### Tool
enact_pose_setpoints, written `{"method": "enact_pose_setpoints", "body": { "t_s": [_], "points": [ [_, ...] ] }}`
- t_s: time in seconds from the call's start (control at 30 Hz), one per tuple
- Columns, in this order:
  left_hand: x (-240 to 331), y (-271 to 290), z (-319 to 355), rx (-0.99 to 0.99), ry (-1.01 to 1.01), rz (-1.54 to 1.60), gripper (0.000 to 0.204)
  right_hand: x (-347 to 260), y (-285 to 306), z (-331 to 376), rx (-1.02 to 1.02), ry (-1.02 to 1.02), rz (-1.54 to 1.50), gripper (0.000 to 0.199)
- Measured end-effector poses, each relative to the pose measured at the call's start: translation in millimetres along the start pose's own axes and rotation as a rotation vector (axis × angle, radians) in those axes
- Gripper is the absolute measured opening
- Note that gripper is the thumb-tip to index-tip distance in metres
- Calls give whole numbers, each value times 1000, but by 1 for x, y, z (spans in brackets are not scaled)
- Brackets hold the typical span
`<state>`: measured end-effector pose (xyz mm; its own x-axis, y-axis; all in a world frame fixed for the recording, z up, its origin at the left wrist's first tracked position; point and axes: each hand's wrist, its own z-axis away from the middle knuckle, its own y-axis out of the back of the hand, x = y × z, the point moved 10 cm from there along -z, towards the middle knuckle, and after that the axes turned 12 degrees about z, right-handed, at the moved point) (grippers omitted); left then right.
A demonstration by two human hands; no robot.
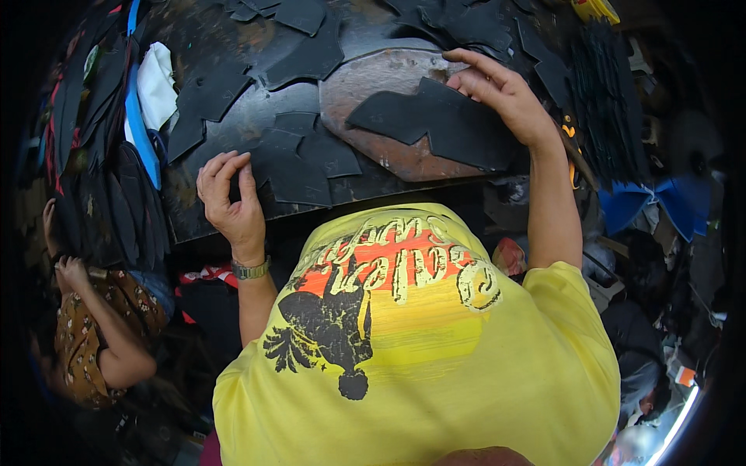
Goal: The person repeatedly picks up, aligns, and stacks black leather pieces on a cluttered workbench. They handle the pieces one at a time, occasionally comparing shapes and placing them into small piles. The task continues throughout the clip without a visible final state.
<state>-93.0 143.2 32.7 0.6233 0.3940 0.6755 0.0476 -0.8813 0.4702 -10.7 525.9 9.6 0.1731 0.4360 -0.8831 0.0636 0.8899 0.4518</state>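
Observation:
A flat black cut piece with a notched lower edge lies on a worn reddish-brown slab. My right hand is at its upper right edge, with the index finger stretched out over the slab and the other fingers bent near the edge. No grip on the piece shows. My left hand, with a wristwatch on the wrist, hovers at the front of the table, left of a cluster of overlapping black pieces. Its fingers curl toward the thumb in a pinch; anything between the tips is too small to tell.
More black pieces lie across the dark table. At the left, black strips hang beside a blue band and white cloth. Orange-handled scissors and stacked dark strips are right. Another person's arm is lower left.

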Motion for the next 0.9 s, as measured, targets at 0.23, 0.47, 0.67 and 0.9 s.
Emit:
{"method": "enact_pose_setpoints", "body": {
  "t_s": [0.23,0.47,0.67,0.9],
  "points": [
    [3,-1,-1,-7,-9,-12,16,-15,-19,11,91,-1,270,73],
    [9,-2,-2,-23,-36,-73,17,-44,-32,18,209,95,578,65],
    [10,-4,-5,-40,-19,-81,17,-45,-29,19,223,103,564,73],
    [8,-2,-7,-34,15,-76,15,-54,-36,15,365,251,702,62]
  ]
}}
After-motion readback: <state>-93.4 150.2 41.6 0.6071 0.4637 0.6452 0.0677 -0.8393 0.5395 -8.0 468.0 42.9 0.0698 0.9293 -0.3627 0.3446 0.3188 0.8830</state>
